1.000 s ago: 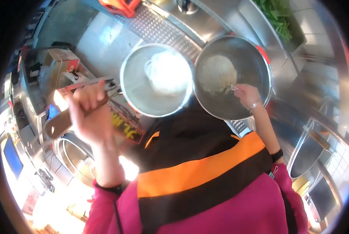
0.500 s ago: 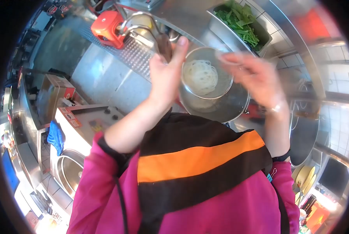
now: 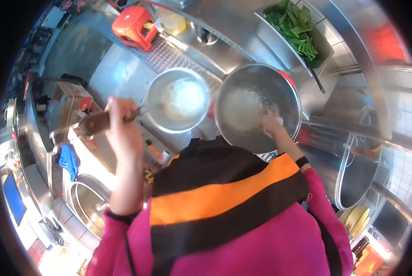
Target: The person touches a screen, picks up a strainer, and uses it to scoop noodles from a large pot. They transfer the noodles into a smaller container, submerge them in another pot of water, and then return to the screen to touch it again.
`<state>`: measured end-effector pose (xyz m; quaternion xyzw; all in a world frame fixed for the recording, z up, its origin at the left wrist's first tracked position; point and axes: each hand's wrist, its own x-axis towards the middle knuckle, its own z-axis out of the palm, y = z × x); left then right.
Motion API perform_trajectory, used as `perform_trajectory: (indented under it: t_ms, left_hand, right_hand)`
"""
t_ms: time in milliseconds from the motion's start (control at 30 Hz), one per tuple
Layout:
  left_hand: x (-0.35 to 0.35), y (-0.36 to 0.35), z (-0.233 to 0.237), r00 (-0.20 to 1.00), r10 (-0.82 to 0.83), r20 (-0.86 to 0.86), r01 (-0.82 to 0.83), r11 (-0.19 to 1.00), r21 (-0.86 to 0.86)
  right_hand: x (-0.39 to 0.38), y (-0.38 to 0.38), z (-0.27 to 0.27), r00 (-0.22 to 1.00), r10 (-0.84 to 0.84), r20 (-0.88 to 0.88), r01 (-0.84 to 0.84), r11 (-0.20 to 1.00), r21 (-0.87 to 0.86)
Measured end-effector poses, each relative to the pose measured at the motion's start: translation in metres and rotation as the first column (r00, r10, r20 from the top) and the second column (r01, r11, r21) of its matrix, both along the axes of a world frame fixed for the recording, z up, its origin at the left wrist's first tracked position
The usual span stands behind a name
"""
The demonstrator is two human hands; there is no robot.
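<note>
My left hand (image 3: 121, 120) grips the brown handle of a round mesh strainer (image 3: 159, 120), held level to the left of the pot. Pale noodles (image 3: 185, 97) lie in the strainer, smeared by motion. A wide metal pot (image 3: 229, 133) stands in front of my body with cloudy water in it. Down inside this pot, toward its right side, is my right hand (image 3: 271, 121), its fingers low at the water and blurred. Whether those fingers hold anything, I cannot tell. A pale round patch (image 3: 243, 106) shows in the water to their left.
Leafy greens (image 3: 292, 28) fill a metal container beyond the pot, with a dark-handled tool (image 3: 317, 81) beside it. A red stool (image 3: 133, 25) stands on the floor at the upper left. A cardboard box (image 3: 72, 99) and a blue cloth (image 3: 69, 161) are at my left.
The strainer with the noodles has swung left from over the pot, in my left hand. My right hand has gone down into the pot.
</note>
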<state>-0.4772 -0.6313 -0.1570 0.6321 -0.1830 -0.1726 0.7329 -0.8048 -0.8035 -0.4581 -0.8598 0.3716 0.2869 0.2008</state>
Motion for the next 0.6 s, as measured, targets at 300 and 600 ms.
perform_trajectory:
  t_ms: [300,600]
  left_hand:
    - [0.022,0.044,-0.004,0.968,0.226,-0.112,-0.236,0.968,-0.081]
    - [0.021,0.064,0.000,0.923,0.362,-0.131,-0.365,0.931,0.000]
  right_hand:
    - [0.061,-0.098,0.116,0.646,-0.054,0.761,0.456,0.827,-0.329]
    - [0.028,-0.152,0.108,0.880,-0.306,0.363,0.432,0.833,-0.345]
